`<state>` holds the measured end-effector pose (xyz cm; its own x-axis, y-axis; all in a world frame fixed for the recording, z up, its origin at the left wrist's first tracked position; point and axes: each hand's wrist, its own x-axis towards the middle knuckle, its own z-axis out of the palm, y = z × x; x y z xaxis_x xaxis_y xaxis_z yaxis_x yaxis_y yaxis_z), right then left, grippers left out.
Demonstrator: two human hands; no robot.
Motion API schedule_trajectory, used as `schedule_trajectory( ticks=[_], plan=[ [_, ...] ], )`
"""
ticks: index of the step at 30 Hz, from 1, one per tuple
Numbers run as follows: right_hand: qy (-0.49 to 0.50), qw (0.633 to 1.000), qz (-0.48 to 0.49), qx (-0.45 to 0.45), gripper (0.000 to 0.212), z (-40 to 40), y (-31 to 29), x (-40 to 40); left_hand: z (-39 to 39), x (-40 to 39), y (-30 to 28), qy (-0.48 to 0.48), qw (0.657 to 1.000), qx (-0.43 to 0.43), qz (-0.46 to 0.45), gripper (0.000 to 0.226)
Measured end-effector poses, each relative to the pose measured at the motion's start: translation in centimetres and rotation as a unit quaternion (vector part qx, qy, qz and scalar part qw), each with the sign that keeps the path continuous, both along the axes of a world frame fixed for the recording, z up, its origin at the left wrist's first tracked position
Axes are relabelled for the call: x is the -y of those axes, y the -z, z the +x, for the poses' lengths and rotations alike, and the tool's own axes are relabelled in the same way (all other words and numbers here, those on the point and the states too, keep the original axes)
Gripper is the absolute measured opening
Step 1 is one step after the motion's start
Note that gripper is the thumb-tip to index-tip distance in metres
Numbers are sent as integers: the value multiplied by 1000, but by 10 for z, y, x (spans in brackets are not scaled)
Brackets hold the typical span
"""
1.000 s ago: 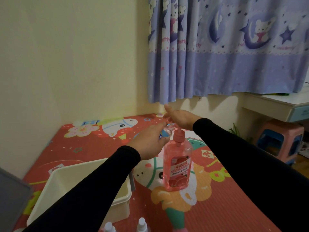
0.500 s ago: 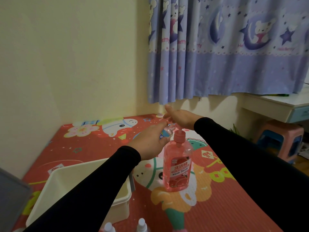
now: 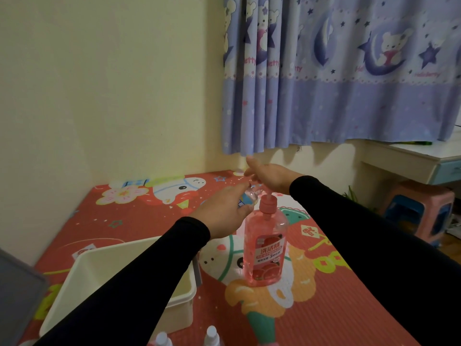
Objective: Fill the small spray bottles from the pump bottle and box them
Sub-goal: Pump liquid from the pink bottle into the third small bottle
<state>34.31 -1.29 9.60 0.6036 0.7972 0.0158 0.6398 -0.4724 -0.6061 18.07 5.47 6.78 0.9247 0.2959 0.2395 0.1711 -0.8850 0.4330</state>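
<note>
One small spray bottle (image 3: 249, 197) is gripped by the left hand (image 3: 224, 213) at the pump bottle (image 3: 265, 248) spout; the right hand (image 3: 270, 177) presses open-fingered; light, slippery plastic is judged best held round its body

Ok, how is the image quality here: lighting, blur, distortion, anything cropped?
Head view: dim, warm indoor light, with soft scalloped shadows under the curtain hem. Wide-angle bending shows at the edges. The small spray bottle in the left hand is soft and hard to read; the pump bottle label is sharper. The right hand is slightly blurred. Bottle caps are cropped at the bottom.
</note>
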Motion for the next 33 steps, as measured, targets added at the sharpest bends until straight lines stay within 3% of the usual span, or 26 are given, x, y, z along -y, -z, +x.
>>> schedule_trajectory(
  ticks=[5,10,15,20,26,31,33],
  plan=[
    [-14,999,27,-44,70,-3,14,-1,1,0,13,-4,1000,-10,-15,53],
    [-13,1000,11,-25,71,-2,10,-1,2,-2,10,-5,1000,-19,-11,47],
    [27,1000,3,-15,105,-1,1,-1,0,-2,2,-3,1000,0,1,55],
    [-13,999,26,-28,71,-4,13,0,4,-4,16,-9,1000,-6,-8,52],
    [-14,1000,8,-26,72,-2,8,-2,3,-7,11,-1,1000,-15,-11,52],
    [10,1000,-4,-8,92,1,2,-2,2,-4,5,1,1000,6,-6,54],
    [-3,1000,14,-26,78,2,9,-4,3,-5,9,4,1000,7,-11,50]
  ],
)
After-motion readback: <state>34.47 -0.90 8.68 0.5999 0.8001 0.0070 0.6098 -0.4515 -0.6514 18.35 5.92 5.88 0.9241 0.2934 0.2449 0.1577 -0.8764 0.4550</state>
